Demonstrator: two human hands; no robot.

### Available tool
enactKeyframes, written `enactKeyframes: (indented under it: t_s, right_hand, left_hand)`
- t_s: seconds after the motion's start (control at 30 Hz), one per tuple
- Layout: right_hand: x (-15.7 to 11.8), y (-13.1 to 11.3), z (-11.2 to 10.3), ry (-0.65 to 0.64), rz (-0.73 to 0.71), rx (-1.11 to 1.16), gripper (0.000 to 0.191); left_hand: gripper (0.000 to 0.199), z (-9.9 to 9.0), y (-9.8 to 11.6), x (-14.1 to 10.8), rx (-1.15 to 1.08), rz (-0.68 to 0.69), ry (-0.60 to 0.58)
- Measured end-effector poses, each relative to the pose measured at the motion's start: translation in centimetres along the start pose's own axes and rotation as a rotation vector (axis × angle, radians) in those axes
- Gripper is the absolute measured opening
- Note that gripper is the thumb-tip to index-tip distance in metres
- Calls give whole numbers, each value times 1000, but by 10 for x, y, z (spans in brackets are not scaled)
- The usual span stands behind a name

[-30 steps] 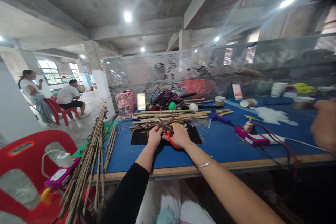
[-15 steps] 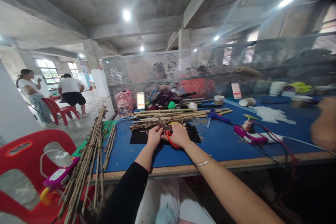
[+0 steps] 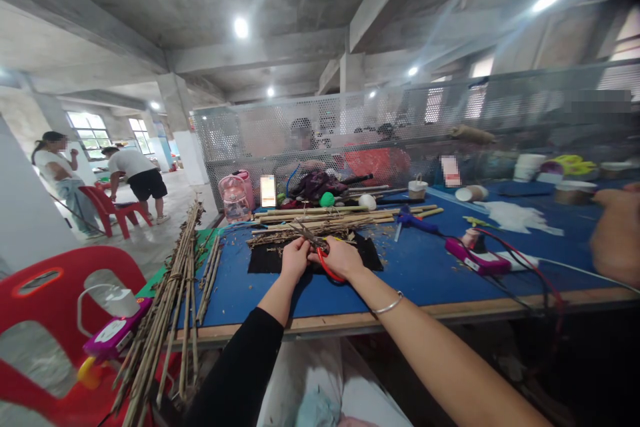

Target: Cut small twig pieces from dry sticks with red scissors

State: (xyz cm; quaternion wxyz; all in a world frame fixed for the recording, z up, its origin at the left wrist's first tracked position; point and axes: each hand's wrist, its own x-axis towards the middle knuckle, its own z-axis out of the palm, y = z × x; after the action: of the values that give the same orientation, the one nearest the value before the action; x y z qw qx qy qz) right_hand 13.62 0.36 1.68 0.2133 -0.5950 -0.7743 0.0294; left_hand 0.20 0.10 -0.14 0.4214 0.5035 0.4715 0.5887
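Observation:
Over a black mat [image 3: 373, 255] on the blue table, my right hand [image 3: 341, 259] is closed on scissors [image 3: 330, 269] with red handles, their blades pointing up and left. My left hand [image 3: 296, 257] is closed close beside it, fingertips pinched near the blades; what it holds is too small to make out. Thin dry twigs [image 3: 273, 237] lie just beyond both hands. Behind them longer bamboo sticks [image 3: 385, 214] lie across the table.
Long sticks [image 3: 183, 287] overhang the left table edge beside a red chair [image 3: 100, 267]. A blue glue gun [image 3: 417, 223] and a purple power strip [image 3: 477, 259] lie right. Another person's arm [image 3: 617, 237] is at far right.
The scissors' handles have drawn together, the yellow inner part now mostly hidden by my right hand. In the background, a person has bent over toward a red chair.

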Motion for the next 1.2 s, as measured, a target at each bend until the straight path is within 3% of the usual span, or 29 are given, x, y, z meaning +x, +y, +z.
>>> enactKeyframes:
  t_s: [0.47, 0.7, 1.0, 1.2]
  right_hand:
    - [-2, 1, -3, -20, 19, 7, 55]
    - [-3, 2, 0, 41, -26, -9, 54]
    - [0, 5, 7, 162, -147, -34, 57]
    - [3, 6, 10, 174, -142, -15, 55]
  left_hand:
    - [16, -2, -1, 1, 105, -17, 9]
    - [16, -1, -6, 7, -15, -67, 19]
    - [15, -2, -11, 9, 31, 76, 5]
    - [16, 3, -7, 7, -81, 41, -46]
